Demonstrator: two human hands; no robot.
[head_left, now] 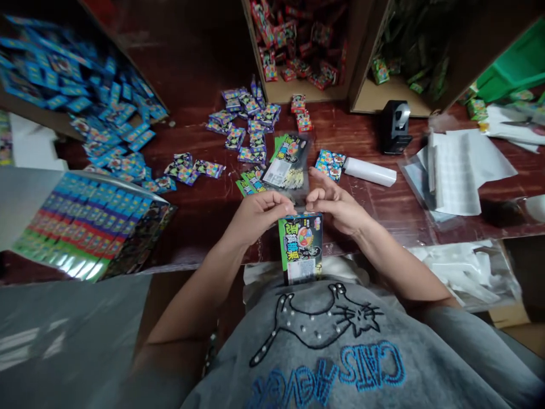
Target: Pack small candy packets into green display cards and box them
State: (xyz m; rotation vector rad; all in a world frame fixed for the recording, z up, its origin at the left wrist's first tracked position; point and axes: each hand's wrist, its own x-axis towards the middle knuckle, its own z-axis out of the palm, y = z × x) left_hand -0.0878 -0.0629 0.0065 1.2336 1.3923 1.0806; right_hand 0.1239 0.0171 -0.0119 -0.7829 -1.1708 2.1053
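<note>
Hanging bodyward, long axis toward the shirt [310, 326], black packet [302, 247] is pinched at top edge by left hand [264, 215]; right hand [338, 207] equally near, part-spread, grip unclear.

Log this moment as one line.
left hand: pinching top edge of printed packet | right hand: at same edge | red sachets: in cardboard box
</note>
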